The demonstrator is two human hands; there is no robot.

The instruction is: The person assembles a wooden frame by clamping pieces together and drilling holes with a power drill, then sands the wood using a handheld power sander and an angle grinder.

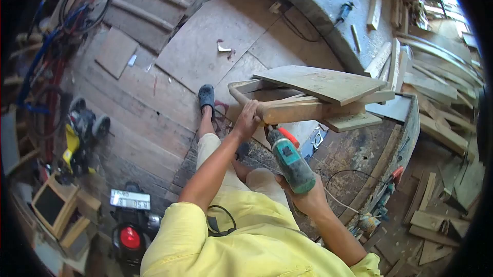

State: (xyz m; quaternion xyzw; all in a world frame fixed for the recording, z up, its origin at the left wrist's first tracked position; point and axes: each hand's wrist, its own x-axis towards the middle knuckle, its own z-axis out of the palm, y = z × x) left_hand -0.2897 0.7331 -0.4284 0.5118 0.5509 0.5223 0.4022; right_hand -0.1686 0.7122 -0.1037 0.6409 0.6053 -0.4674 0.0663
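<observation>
My right hand (310,197) is closed round the back end of a green power drill (291,161) with a red side handle (288,137). The drill's front end meets the near end of a wooden frame (292,112); its tip is hidden there. My left hand (248,120) is wrapped round the frame's end, beside a curved wooden rail (242,93). A flat, pointed board (328,83) lies over the frame, and a smaller board (352,121) shows beneath it.
A worn wooden bench (349,151) with a cable stands under the frame. Wood offcuts (436,223) are heaped at the right. On the concrete ledge (328,0) lies a blue-black tool (344,12). At the left are a motorbike (129,225) and a bicycle wheel (86,2).
</observation>
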